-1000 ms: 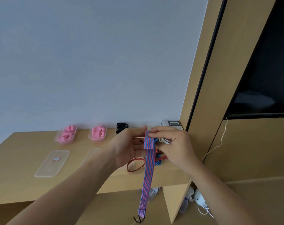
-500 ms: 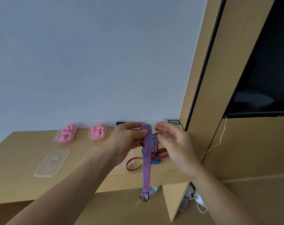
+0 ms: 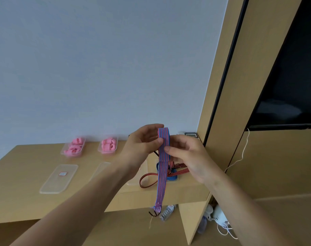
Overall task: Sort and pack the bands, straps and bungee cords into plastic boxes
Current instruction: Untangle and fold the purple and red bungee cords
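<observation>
A: Item in hand?
B: One blue-and-red striped bungee cord (image 3: 163, 148), folded over at the top, pinched by the left hand (image 3: 142, 144) and the right hand (image 3: 184, 157); its hooked end hangs below the tabletop (image 3: 23, 174) edge.
A: Elsewhere?
B: Two plastic boxes of pink bands (image 3: 73, 148), (image 3: 108, 144) by the wall. Two clear lids (image 3: 58, 178) lying flat. Loose red and blue straps (image 3: 169, 173) on the tabletop behind the hands.
</observation>
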Demonstrator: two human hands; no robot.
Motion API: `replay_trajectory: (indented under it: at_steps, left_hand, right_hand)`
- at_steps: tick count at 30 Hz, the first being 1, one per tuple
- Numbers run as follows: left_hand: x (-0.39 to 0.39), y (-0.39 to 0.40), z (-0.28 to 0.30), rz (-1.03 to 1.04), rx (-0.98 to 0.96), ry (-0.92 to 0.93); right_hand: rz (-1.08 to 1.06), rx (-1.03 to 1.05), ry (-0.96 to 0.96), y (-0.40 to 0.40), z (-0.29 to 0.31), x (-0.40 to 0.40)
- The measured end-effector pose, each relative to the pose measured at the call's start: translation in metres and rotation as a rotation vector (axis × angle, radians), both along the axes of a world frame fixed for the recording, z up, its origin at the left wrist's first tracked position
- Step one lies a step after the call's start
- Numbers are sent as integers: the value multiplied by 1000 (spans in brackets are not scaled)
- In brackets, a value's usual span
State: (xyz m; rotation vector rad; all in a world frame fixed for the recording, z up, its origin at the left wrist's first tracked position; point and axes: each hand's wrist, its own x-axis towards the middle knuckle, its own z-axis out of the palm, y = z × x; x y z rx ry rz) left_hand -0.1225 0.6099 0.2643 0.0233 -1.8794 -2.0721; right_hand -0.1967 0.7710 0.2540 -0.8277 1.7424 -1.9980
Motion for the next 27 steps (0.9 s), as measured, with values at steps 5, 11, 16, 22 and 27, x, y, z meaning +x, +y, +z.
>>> replay_trajectory:
  at_steps: [5, 11, 16, 22, 27]
  left_hand:
    - [4, -2, -4, -215, 71, -370]
    - [2, 0, 1, -150, 153, -493]
    - [2, 3, 4, -125, 214, -486]
    - [0, 1, 8, -165, 266, -434]
    - [-1, -1, 12, -180, 296, -387]
  right_hand:
    - [-33, -78, -25, 4, 14, -3]
    - [-121, -2, 134, 8, 12, -8]
    - [-145, 15, 308, 10, 11, -4]
    - [-175, 4, 498, 8, 3, 1]
    - [-166, 2, 605, 9, -2, 7]
